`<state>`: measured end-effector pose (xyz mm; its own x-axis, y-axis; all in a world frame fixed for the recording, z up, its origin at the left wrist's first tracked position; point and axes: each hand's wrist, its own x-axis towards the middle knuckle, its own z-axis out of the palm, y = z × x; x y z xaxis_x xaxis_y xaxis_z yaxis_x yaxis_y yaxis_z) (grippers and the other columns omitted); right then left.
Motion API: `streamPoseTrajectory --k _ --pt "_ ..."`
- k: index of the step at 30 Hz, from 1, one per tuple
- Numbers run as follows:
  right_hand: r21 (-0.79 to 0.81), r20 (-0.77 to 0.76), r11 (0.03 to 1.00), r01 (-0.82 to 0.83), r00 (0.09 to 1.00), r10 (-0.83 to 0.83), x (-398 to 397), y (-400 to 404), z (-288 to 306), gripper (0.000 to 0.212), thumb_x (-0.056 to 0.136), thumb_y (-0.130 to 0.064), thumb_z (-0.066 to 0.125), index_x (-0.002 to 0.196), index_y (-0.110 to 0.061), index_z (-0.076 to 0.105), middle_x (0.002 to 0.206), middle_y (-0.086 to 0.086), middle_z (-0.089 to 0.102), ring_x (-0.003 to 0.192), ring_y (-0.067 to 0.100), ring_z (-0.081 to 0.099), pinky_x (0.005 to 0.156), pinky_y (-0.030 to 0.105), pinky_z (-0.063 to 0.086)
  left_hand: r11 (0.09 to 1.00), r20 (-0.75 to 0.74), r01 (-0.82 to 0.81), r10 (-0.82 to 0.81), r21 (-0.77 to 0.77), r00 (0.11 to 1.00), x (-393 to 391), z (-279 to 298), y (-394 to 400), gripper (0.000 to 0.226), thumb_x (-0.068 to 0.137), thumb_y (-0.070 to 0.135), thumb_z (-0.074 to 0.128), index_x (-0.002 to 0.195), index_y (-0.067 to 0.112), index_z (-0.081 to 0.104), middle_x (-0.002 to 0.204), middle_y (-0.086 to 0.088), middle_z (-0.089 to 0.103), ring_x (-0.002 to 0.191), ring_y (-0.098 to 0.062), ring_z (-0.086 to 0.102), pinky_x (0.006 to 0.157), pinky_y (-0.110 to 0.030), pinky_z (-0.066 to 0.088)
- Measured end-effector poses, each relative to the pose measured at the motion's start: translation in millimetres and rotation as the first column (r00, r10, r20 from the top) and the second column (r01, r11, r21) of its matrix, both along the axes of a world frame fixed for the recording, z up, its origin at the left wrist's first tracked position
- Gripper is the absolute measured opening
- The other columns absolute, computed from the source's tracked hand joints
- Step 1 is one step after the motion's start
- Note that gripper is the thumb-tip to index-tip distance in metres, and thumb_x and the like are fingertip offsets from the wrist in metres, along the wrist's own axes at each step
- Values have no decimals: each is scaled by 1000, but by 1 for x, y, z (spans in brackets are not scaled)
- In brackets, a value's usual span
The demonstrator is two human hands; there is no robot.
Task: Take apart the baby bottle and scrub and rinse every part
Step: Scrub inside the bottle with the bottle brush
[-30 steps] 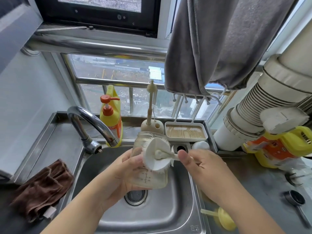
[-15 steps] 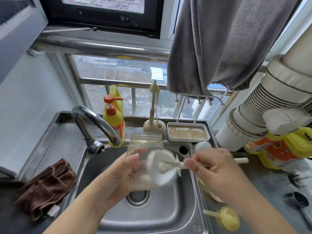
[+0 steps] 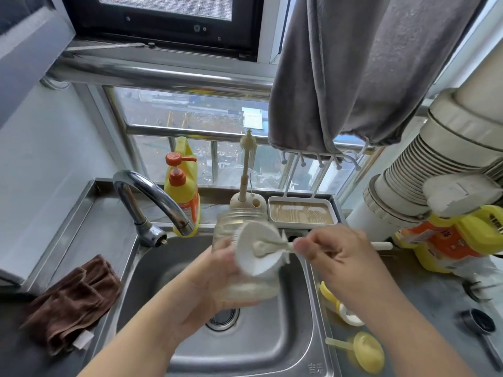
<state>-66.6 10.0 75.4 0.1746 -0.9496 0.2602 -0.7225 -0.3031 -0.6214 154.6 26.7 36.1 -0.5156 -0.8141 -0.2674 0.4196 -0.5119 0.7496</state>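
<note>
- A grey cloth (image 3: pixel 362 72) hangs over the upper right of the frame, in front of the window.
- A steel sink (image 3: pixel 272 336) fills the lower centre, with its round drain (image 3: pixel 223 321) partly hidden under the left hand.
- White ribbed ducting (image 3: pixel 435 164) runs down the right edge.
- A curved chrome tap (image 3: pixel 152 197) stands at centre left, its spout pointing toward the basin.
- A brown rag (image 3: pixel 73 297) lies crumpled on the counter at lower left.
- The left hand (image 3: pixel 206 289) reaches in from the bottom edge, fingers wrapped round the clear bottle body (image 3: pixel 245 278), which it holds over the sink in the middle of the frame, mouth toward the window.
- The right hand (image 3: pixel 343 265) comes in from lower right and pinches the handle of the white bottle brush (image 3: pixel 258 246); the brush's round head lies against the side of the bottle.
- A yellow soap pump bottle (image 3: pixel 182 186) stands behind the tap on the sill.
- A yellow and orange jug (image 3: pixel 451 240) lies at the right edge.
- A white tray (image 3: pixel 302 213) sits behind the sink, and just left of it a slim brush stands upright in a holder (image 3: pixel 247 202).
- Small yellow bottle parts (image 3: pixel 364 349) lie on the counter just right of the sink, at lower right.
</note>
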Motion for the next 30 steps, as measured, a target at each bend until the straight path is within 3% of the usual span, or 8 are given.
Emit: streamPoseTrajectory --k 6,10,14,17,22,25,28,30 --pt "49 -126 999 -6 992 13 -22 12 -13 66 69 -89 26 57 -29 52 71 -21 55 71 -1 48 74 30 30 999 19 -10 9 41 1000 10 -11 -19 73 30 42 95 96 17 76 93 -16 72 82 -29 71 63 -37 57" --pt "17 -8 996 85 996 -85 -17 2 -5 62 73 -82 32 53 -25 49 59 -19 50 61 1 47 60 29 25 1000 4 -11 11 5 1000 6 -8 -8 79 42 46 90 112 16 69 107 -21 68 95 -33 68 72 -43 57" --pt "63 -103 994 -89 990 95 -7 10 -10 63 71 -87 29 65 -28 52 69 -15 53 70 3 47 74 28 29 1000 -44 12 -12 -7 999 8 4 -4 83 45 48 87 118 16 65 118 -18 65 104 -35 63 81 -49 53" --pt "66 -65 997 45 997 -41 -21 6 -5 60 68 -86 33 61 -30 55 64 -21 54 67 1 49 67 28 27 999 -32 46 -46 11 998 7 2 -8 91 39 47 89 119 13 64 119 -22 63 106 -37 62 89 -53 49" --pt "52 -62 995 -82 994 85 4 7 -7 58 71 -86 30 57 -33 49 63 -18 51 66 2 46 74 34 31 995 -55 -14 20 96 998 -5 -2 -17 85 3 32 93 79 0 74 73 -19 68 58 -24 68 48 -28 54" --pt "108 -101 994 -1 995 12 -14 12 -6 64 63 -93 25 60 -36 53 71 -24 55 73 -2 48 73 32 29 987 -89 -4 18 159 996 10 -9 -21 79 21 31 95 93 7 73 89 -19 72 75 -29 71 55 -38 56" --pt "85 -12 989 123 992 -122 -19 4 -3 61 64 -88 30 67 -33 57 62 -22 53 65 -1 49 63 31 28 991 -49 18 -11 134 999 11 -10 -16 53 64 40 72 109 15 68 113 5 70 103 -12 66 83 -29 54" --pt "105 24 990 96 995 -99 -11 3 -5 60 67 -83 35 70 -28 58 56 -16 50 61 4 49 65 31 30 995 -88 -18 27 103 996 9 -11 -8 71 64 48 72 126 16 59 129 -11 60 113 -29 59 89 -42 51"
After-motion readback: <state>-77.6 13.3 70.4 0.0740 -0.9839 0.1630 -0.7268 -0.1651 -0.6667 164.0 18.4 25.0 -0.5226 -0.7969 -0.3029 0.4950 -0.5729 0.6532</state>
